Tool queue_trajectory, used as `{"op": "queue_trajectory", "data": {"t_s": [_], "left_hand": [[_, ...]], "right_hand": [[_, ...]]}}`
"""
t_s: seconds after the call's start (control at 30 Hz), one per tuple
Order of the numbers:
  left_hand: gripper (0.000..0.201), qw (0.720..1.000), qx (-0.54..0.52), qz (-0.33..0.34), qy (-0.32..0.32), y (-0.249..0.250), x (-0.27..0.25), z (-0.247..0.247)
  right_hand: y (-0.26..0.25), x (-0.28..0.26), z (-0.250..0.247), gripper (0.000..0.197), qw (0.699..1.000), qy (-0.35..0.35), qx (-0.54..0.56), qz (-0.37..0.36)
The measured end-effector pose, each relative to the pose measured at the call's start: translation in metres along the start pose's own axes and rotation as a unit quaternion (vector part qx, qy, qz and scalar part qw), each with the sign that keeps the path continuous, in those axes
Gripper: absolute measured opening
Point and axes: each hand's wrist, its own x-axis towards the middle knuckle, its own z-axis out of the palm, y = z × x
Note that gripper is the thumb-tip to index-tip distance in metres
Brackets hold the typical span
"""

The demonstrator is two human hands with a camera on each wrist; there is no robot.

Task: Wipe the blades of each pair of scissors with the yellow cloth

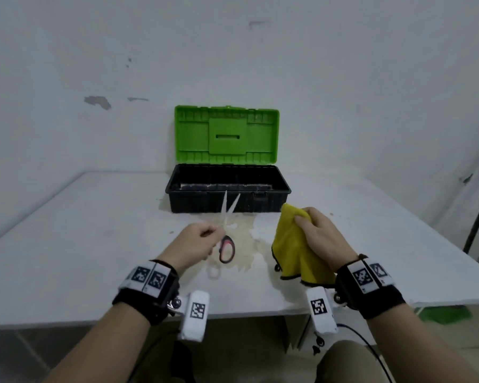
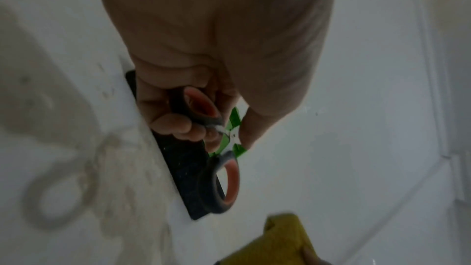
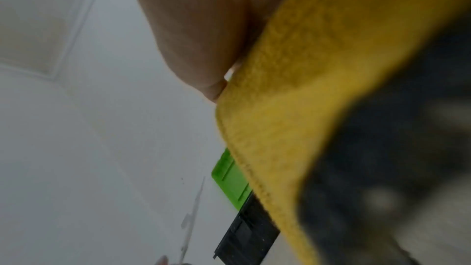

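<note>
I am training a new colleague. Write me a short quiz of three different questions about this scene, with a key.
1. True or false: the yellow cloth already touches the blades of the scissors.
2. Which hand holds the scissors? A) left hand B) right hand
3. Fill in: the lid of the toolbox is ____.

Key:
1. False; cloth and blades are apart.
2. A; the right hand grips the cloth.
3. Open; the green lid stands upright.

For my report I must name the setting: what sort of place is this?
Probably a plain workroom set up for recording. A bare white wall with chipped paint, a white table stained near its middle, and an open toolbox with a green lid suggest it.
</note>
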Motion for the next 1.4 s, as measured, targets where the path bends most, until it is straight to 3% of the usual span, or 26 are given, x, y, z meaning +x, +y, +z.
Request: {"op": "queue_trajectory", "data": {"t_s": [0.23, 0.4, 0.5, 0.67, 0.93, 1.03, 1.13, 1.4], "left_hand": [[0.028, 0.999, 0.026, 0.032, -0.005, -0.012, 0.012, 0.039], [0.030, 0.993, 0.097, 0.068, -0.012, -0.006, 0.011, 0.052], [0.025, 0.992, 0.108, 0.063, -0.028, -0.003, 0.011, 0.055], [0.028, 0.993, 0.097, 0.056, -0.041, 0.001, 0.009, 0.064], [0.031, 0.996, 0.071, 0.026, -0.038, -0.001, 0.009, 0.079], [0.029, 0.997, 0.076, 0.019, -0.026, -0.001, 0.011, 0.084], [0.029, 0.996, 0.086, 0.020, -0.016, -0.002, 0.012, 0.085], [0.032, 0.995, 0.096, 0.032, -0.002, -0.001, 0.013, 0.089]], "right_hand": [[0.019, 0.003, -0.003, 0.037, 0.992, 0.008, -0.101, -0.078], [0.022, 0.006, -0.001, 0.027, 0.995, -0.007, -0.041, -0.090], [0.020, 0.006, 0.002, 0.017, 0.997, 0.005, -0.041, -0.067], [0.021, -0.001, 0.015, 0.023, 0.991, -0.003, -0.105, -0.077], [0.019, -0.007, 0.028, 0.012, 0.989, 0.001, -0.105, -0.101], [0.019, -0.009, 0.028, 0.023, 0.989, -0.041, -0.108, -0.097], [0.026, -0.008, 0.027, 0.045, 0.984, -0.038, -0.122, -0.125], [0.034, 0.000, 0.033, 0.030, 0.979, 0.005, -0.125, -0.163]]}}
